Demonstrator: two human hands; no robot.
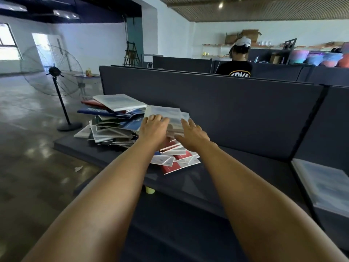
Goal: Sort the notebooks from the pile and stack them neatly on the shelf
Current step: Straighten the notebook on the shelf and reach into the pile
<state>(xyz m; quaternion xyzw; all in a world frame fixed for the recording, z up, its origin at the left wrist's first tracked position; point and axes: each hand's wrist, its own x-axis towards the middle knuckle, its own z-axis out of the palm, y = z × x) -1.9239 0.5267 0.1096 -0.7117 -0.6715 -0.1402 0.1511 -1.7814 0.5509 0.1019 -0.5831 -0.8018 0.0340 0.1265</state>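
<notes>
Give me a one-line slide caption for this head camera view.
Both hands, left and right, reach onto a small grey stack atop the messy notebook pile.

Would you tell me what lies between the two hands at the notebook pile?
In the head view, a blurred grey-white stack of notebooks lies between the left hand and right hand.

We find the dark shelf top (245, 167) bare to the right of the pile of notebooks (117, 127), so a hand can pass there along the surface. Directly behind it the upright dark panel (217, 110) closes the far side. To the right a dark divider post (306, 148) stands in the way, and beyond it a pale stack (324, 188) fills the next bay. The pile itself blocks the left end of the shelf top. On our left the floor (28, 148) lies open, apart from a standing fan (54, 72) near the pile's corner.
</notes>
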